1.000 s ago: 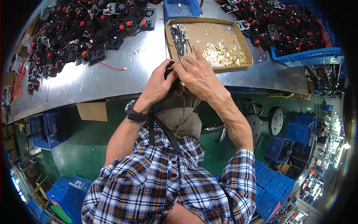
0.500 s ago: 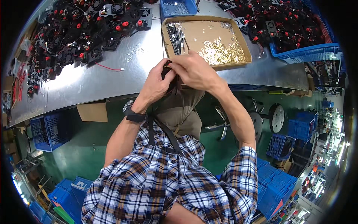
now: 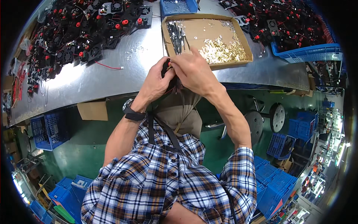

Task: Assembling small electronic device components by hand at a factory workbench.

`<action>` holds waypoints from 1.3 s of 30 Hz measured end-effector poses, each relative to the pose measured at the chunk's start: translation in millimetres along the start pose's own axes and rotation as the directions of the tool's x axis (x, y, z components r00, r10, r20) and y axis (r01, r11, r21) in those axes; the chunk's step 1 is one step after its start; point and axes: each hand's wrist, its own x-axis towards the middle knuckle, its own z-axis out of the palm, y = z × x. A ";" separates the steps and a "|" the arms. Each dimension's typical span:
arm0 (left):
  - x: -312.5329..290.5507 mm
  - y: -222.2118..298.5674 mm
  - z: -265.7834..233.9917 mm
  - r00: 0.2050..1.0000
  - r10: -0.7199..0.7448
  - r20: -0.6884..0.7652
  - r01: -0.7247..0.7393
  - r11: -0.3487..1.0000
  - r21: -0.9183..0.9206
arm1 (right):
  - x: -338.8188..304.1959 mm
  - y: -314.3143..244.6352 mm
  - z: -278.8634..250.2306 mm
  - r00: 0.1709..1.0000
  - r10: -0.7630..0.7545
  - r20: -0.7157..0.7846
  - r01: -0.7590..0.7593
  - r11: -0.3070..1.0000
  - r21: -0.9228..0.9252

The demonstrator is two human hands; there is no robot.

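Observation:
My left hand (image 3: 156,79) is closed around a small black part (image 3: 165,68) with a bit of red on it, just past the table's near edge and above my lap. From the other side, my right hand (image 3: 193,71) meets it, thumb and fingers pinched together at the part's top. Whatever is between those right fingertips is hidden. Dark wires (image 3: 176,88) dangle below the hands. Just beyond them lies a shallow cardboard tray (image 3: 203,17) holding loose brass-coloured metal pieces (image 3: 220,51) and a bunch of black strips (image 3: 174,34).
Piles of black fan units with red knobs (image 3: 71,41) cover the table's left; more (image 3: 287,26) fill the right, by a blue basket (image 3: 309,53). A red lead (image 3: 109,66) and small clips (image 3: 133,50) lie on the metal tabletop (image 3: 123,80). Stools (image 3: 276,117) and blue crates (image 3: 278,183) stand below.
My right hand has turned slightly at the part, and its forearm has shifted a little to the left. The left hand keeps its hold, with the black part now showing more.

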 end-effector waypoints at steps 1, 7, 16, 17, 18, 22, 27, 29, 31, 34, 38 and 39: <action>0.3 0.7 1.0 1.000 0.030 -0.008 -0.030 0.999 0.025 | -1.6 0.4 1.9 0.994 -0.104 -0.026 0.100 0.986 -0.134; -1.7 1.9 -1.2 0.999 -0.020 0.028 0.019 1.000 0.017 | 0.1 -4.0 -0.5 0.959 -0.277 0.057 0.275 0.864 -0.422; -1.3 -1.2 -1.9 0.998 0.049 0.046 -0.050 0.999 0.022 | 2.3 -0.7 -1.4 0.981 -0.139 0.133 0.178 0.920 -0.349; 0.5 -2.0 -1.8 0.997 0.052 0.049 -0.053 0.998 0.020 | -0.6 -3.3 -1.1 0.985 -0.168 0.029 0.169 0.941 -0.293; 0.0 -2.2 -1.5 0.996 0.078 0.050 -0.080 0.996 0.043 | -5.2 -3.6 1.0 0.984 -0.173 0.031 0.174 0.941 -0.288; -2.3 2.4 1.0 0.999 -0.005 0.050 0.003 0.999 0.052 | -20.4 -2.4 -1.0 0.990 -0.111 0.091 0.131 0.958 -0.255; 2.8 -1.2 2.2 1.000 -0.003 0.019 0.004 0.998 -0.063 | -26.0 -11.1 1.1 0.994 -0.108 -0.016 0.098 0.950 -0.298; 2.2 0.1 3.5 1.000 -0.008 0.023 0.009 1.000 -0.025 | -29.9 -11.1 2.8 0.992 -0.115 -0.045 0.101 0.966 -0.239; 2.4 -8.4 0.5 1.000 -0.005 0.025 0.005 1.000 0.002 | -33.0 -10.6 -5.4 0.996 -0.012 0.086 0.036 0.960 -0.277; 2.7 -8.2 0.3 0.999 -0.043 -0.015 0.043 0.999 -0.018 | -39.5 -11.6 -14.6 0.998 -0.034 0.061 0.043 0.987 -0.158; -9.0 13.1 -10.4 0.959 -0.270 0.088 0.282 0.868 -0.409 | -47.5 16.9 -39.2 0.980 0.037 -0.196 -0.083 0.969 -0.234; -11.3 20.6 -19.6 0.952 -0.303 0.044 0.298 0.884 -0.360 | -46.1 28.2 -57.1 0.978 0.145 -0.151 -0.185 0.933 -0.308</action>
